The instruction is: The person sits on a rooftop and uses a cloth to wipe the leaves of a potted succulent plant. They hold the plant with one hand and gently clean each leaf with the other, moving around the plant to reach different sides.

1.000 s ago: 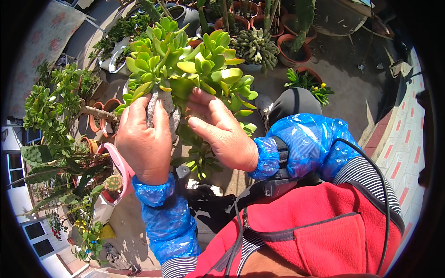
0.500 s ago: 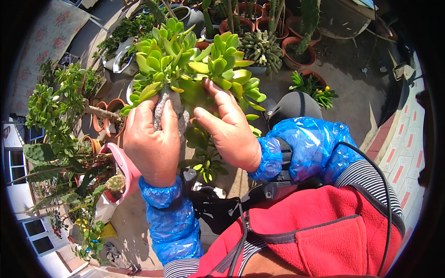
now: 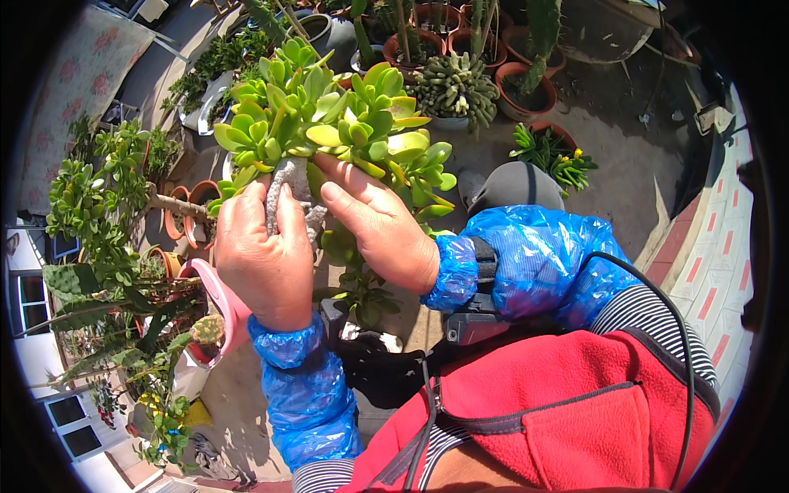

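Observation:
A succulent plant (image 3: 362,123) with thick green, red-edged leaves rises in front of me on a knobbly grey stem (image 3: 287,185). My left hand (image 3: 265,246) grips this stem, thumb on its near side and fingers on its left. On the right side, my right hand (image 3: 380,226) reaches in with fingers stretched out beneath the leaves and the thumb apart, pointing at the stem. Its fingertips touch the plant, partly hidden by leaves. Both forearms wear blue plastic sleeves (image 3: 308,394). The base of the plant is hidden behind my hands.
Potted cacti and clay pots (image 3: 526,92) crowd the far side. A pink pot (image 3: 230,308) with a small cactus stands at left, below another leafy succulent (image 3: 103,185). A small yellow-flowered plant (image 3: 552,156) sits beyond my grey-clad knee (image 3: 522,185). A black cable (image 3: 657,300) crosses my right sleeve.
My right hand has moved left, closer to the stem. The plant's leafy top has shifted slightly left, and my left hand stays on the stem.

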`<act>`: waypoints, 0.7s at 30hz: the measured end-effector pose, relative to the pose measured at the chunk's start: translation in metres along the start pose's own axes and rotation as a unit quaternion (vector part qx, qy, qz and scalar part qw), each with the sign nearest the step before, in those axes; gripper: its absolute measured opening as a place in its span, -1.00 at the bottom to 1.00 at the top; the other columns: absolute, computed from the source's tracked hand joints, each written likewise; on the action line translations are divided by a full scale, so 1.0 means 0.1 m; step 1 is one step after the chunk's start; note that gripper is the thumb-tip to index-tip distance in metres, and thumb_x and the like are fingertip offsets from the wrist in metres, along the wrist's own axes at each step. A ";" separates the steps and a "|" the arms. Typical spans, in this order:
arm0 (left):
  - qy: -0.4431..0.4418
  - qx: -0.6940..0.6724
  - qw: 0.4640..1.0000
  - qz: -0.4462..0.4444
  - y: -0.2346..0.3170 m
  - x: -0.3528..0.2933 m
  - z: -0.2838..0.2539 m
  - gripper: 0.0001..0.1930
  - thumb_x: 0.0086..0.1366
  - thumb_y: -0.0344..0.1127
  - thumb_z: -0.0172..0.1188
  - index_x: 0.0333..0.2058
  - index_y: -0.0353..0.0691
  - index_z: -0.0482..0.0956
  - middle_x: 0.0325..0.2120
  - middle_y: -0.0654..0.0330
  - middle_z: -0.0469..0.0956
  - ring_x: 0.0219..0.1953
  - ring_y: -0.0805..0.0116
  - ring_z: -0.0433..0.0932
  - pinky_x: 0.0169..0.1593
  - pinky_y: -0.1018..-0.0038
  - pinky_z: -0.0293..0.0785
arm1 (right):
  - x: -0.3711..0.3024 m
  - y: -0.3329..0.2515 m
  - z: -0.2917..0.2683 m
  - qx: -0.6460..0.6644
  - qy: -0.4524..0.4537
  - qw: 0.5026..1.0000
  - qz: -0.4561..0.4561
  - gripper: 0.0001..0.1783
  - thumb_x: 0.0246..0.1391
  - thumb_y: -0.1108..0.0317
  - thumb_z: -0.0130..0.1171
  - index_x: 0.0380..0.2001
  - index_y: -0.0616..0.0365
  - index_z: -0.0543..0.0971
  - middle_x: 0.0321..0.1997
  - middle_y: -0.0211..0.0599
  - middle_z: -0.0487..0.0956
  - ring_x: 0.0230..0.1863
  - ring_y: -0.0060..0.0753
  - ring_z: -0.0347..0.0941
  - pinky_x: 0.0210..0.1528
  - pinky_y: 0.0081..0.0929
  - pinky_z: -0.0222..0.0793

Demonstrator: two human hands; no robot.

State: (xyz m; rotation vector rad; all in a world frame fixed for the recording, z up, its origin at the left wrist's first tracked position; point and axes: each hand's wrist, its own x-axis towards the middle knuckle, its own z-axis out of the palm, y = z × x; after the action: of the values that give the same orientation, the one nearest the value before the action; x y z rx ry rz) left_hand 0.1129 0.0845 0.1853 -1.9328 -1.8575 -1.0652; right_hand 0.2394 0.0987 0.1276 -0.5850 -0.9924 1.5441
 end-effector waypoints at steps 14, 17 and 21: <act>-0.036 -0.228 0.967 -0.107 0.02 -0.06 -0.01 -0.77 0.24 -0.47 0.41 -0.14 -0.38 0.70 -0.27 0.04 0.71 -0.24 0.19 0.70 -0.09 0.34 0.60 | 0.11 0.01 0.01 -0.013 -0.024 0.999 -0.016 -0.27 0.52 0.22 0.00 0.54 0.32 0.02 0.55 -0.13 0.20 0.55 -0.34 0.08 0.58 -0.35 -0.04; -0.008 -0.198 0.975 -0.102 0.00 -0.06 0.00 -0.78 0.25 -0.47 0.40 -0.13 -0.37 0.69 -0.28 0.05 0.69 -0.26 0.19 0.69 -0.10 0.34 0.59 | 0.08 0.02 0.02 -0.013 -0.027 0.999 -0.015 -0.30 0.52 0.23 -0.01 0.52 0.33 0.07 0.53 -0.10 0.24 0.52 -0.32 0.14 0.56 -0.36 0.00; 0.018 -0.051 0.998 -0.031 0.01 -0.06 0.01 -0.79 0.23 -0.47 0.40 -0.15 -0.33 0.69 -0.32 0.06 0.67 -0.27 0.11 0.67 -0.13 0.29 0.59 | 0.05 0.05 0.05 0.004 -0.011 0.999 -0.034 -0.39 0.54 0.20 -0.05 0.48 0.34 0.21 0.46 -0.11 0.36 0.44 -0.34 0.27 0.50 -0.39 0.12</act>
State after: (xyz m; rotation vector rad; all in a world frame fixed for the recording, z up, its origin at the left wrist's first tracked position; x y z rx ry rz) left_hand 0.1145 0.0807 0.1806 -1.9076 -1.8904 -1.2286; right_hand 0.2317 0.1026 0.1269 -0.5248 -1.0130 1.4966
